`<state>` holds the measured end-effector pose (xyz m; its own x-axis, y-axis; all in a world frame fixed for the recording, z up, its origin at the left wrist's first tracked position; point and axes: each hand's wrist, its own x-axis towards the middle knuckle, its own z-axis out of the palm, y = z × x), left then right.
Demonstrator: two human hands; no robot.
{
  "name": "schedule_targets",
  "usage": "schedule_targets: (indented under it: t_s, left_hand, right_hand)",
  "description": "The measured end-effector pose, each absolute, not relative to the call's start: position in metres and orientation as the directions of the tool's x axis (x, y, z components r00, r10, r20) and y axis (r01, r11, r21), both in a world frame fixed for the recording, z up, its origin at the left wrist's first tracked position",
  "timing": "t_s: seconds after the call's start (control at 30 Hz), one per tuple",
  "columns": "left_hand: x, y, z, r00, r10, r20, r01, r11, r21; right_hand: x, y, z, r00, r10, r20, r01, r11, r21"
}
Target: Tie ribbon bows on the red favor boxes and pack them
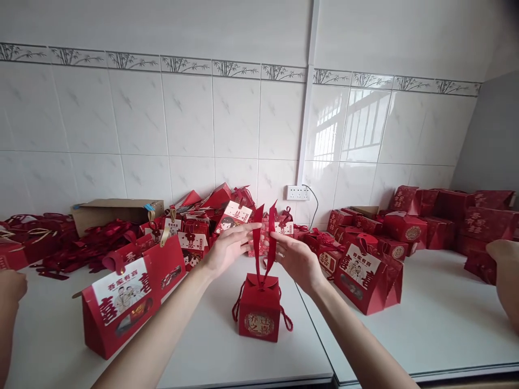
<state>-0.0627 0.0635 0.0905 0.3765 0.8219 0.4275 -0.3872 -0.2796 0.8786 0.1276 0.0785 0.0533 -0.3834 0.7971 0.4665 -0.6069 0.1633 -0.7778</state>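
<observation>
A small red gift box [259, 300] with gold characters on its front stands upright on the white table. Twisted red cord handles hang at its two sides. From its top rise the two ends of a red ribbon [258, 256], spread in a narrow V. My left hand [227, 247] pinches the left ribbon end above the box. The right end lies between the fingers of my right hand [299, 258], at about the same height. Both ribbon tips stick up past my fingers.
White-fronted red gift boxes stand at the left [121, 302] and right [367, 275]. Red ribbons [97, 243], a cardboard box [117, 204] and piled red boxes [409, 227] line the wall below a socket strip [298, 193]. Other people's hands [12, 286] show at both edges.
</observation>
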Motion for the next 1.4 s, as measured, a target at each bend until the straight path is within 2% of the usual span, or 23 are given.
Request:
schedule_targets:
  t_s: [0.13, 0.2, 0.27, 0.33, 0.37, 0.4, 0.47, 0.53, 0.67, 0.77, 0.87, 0.97, 1.1, 1.23, 1.4]
  left_hand:
    - [-0.084, 0.060, 0.089, 0.386, 0.844, 0.372, -0.356, -0.236, 0.904]
    - [-0.089, 0.058, 0.082, 0.362, 0.875, 0.321, -0.172, -0.276, 0.946]
    - [-0.085, 0.056, 0.068, 0.286, 0.909, 0.303, 0.078, -0.337, 0.938]
    - [-0.071, 0.050, 0.049, 0.235, 0.924, 0.301, 0.335, -0.367, 0.868]
    - [-0.064, 0.046, 0.039, 0.212, 0.923, 0.321, 0.489, -0.385, 0.783]
    - [-0.058, 0.043, 0.029, 0.206, 0.925, 0.320, 0.616, -0.377, 0.692]
    - [-0.052, 0.038, 0.015, 0.242, 0.925, 0.293, 0.748, -0.370, 0.551]
    - [-0.056, 0.038, 0.010, 0.321, 0.920, 0.225, 0.775, -0.392, 0.496]
    - [-0.077, 0.040, 0.019, 0.428, 0.895, 0.126, 0.774, -0.435, 0.460]
    - [-0.075, 0.039, 0.024, 0.418, 0.884, 0.209, 0.764, -0.467, 0.445]
    - [-0.059, 0.038, 0.023, 0.410, 0.870, 0.272, 0.796, -0.487, 0.359]
    - [-0.046, 0.039, 0.020, 0.427, 0.864, 0.267, 0.824, -0.493, 0.279]
    - [-0.042, 0.045, 0.020, 0.467, 0.851, 0.240, 0.818, -0.518, 0.248]
    - [-0.043, 0.048, 0.023, 0.504, 0.837, 0.214, 0.792, -0.547, 0.272]
    - [-0.042, 0.044, 0.025, 0.483, 0.853, 0.197, 0.794, -0.522, 0.310]
  right_hand:
    - [0.153, 0.074, 0.055, -0.538, 0.718, 0.442, -0.587, 0.057, -0.807]
    - [0.165, 0.077, 0.054, -0.610, 0.684, 0.401, -0.530, 0.024, -0.848]
    - [0.168, 0.083, 0.049, -0.579, 0.734, 0.357, -0.377, 0.147, -0.914]
    - [0.162, 0.089, 0.039, -0.516, 0.793, 0.324, -0.063, 0.342, -0.938]
    - [0.157, 0.091, 0.033, -0.500, 0.809, 0.311, 0.095, 0.408, -0.908]
    - [0.153, 0.092, 0.027, -0.499, 0.815, 0.294, 0.199, 0.439, -0.876]
    - [0.146, 0.089, 0.015, -0.524, 0.807, 0.272, 0.308, 0.477, -0.823]
    - [0.146, 0.082, 0.009, -0.539, 0.797, 0.272, 0.403, 0.527, -0.748]
    - [0.157, 0.061, 0.014, -0.544, 0.793, 0.274, 0.611, 0.598, -0.519]
    - [0.158, 0.052, 0.023, -0.553, 0.775, 0.305, 0.647, 0.630, -0.428]
    - [0.149, 0.051, 0.028, -0.555, 0.763, 0.331, 0.670, 0.646, -0.366]
    - [0.139, 0.050, 0.031, -0.593, 0.764, 0.254, 0.701, 0.646, -0.302]
    - [0.131, 0.049, 0.035, -0.609, 0.775, 0.168, 0.746, 0.632, -0.210]
    - [0.126, 0.051, 0.035, -0.610, 0.779, 0.143, 0.760, 0.627, -0.172]
    - [0.128, 0.058, 0.029, -0.634, 0.761, 0.139, 0.727, 0.648, -0.229]
